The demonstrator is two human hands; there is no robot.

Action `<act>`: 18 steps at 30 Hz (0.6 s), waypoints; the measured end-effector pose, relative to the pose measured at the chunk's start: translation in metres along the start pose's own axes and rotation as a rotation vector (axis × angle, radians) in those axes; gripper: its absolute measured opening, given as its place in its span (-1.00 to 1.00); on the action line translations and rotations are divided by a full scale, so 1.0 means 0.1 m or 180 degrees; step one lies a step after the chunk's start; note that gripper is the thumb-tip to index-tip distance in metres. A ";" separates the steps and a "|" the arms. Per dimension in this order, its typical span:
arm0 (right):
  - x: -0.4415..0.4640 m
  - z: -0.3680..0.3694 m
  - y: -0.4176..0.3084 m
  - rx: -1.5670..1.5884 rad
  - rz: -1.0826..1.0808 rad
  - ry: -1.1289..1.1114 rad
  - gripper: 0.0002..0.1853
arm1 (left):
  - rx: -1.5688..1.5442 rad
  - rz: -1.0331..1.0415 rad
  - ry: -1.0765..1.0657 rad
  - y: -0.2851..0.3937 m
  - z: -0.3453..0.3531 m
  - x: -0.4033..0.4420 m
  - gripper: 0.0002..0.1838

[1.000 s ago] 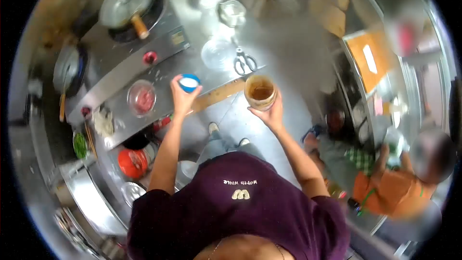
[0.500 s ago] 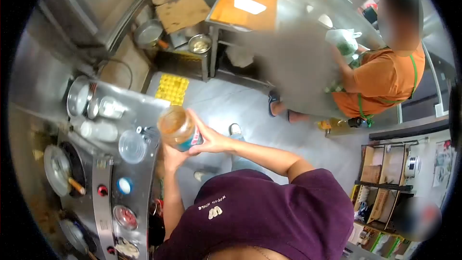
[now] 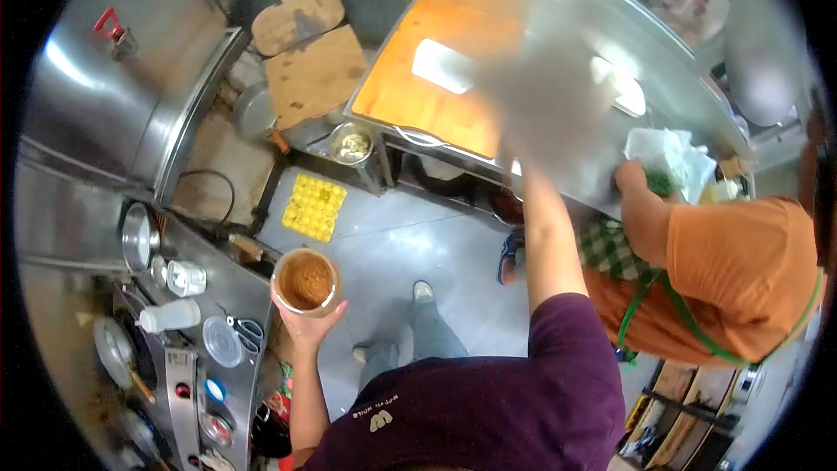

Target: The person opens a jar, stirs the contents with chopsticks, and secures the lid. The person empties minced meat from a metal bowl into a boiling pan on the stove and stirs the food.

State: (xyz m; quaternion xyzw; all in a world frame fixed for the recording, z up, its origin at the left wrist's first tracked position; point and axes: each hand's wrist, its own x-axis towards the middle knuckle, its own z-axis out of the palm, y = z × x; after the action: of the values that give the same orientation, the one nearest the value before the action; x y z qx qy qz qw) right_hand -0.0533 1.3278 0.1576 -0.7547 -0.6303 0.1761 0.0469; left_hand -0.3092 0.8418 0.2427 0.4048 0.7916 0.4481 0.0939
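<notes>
An uncapped jar of brown paste (image 3: 307, 281) is upright in my left hand (image 3: 307, 323), whose fingers wrap round it from below and the side. Its mouth faces up at me. My right arm (image 3: 551, 235) stretches forward to the steel counter, near the right edge of the orange board (image 3: 427, 78). A grey blur covers the fingers of my right hand, so what they touch is hidden. On the steel worktop at my left lie a blue lid (image 3: 214, 390), scissors (image 3: 248, 334) and a clear round plastic container (image 3: 224, 341).
A co-worker in an orange shirt (image 3: 741, 270) stands at the right, one hand at a plastic bag of greens (image 3: 667, 166). A yellow egg tray (image 3: 314, 208) lies on the floor. Pans (image 3: 113, 351) stand on the stove at the left.
Both hands were round the jar; my right hand has let go and reached forward to the counter. The jar now shows its open top. The co-worker has leaned over the counter.
</notes>
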 end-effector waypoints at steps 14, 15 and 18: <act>-2.56 -1.92 -1.30 0.4492 -0.2898 -0.0807 -0.62 | 0.0632 0.1020 0.1666 -0.02 -1.49 0.05 0.01; -3.01 -1.96 -1.44 0.4533 -0.3651 -0.1197 -0.66 | 0.0839 0.0829 0.1633 -0.02 -1.66 -0.08 0.05; -4.30 -1.87 -1.76 0.4427 -0.5445 -0.1992 -0.81 | 0.0964 0.1010 0.1901 -0.31 -2.13 -0.50 0.03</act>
State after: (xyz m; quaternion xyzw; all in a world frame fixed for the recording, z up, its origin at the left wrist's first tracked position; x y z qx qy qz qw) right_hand -0.2192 0.9755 0.4726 0.1872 -0.6874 0.5769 0.3995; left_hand -0.4024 0.6629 0.3315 0.3832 0.7688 0.4332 -0.2728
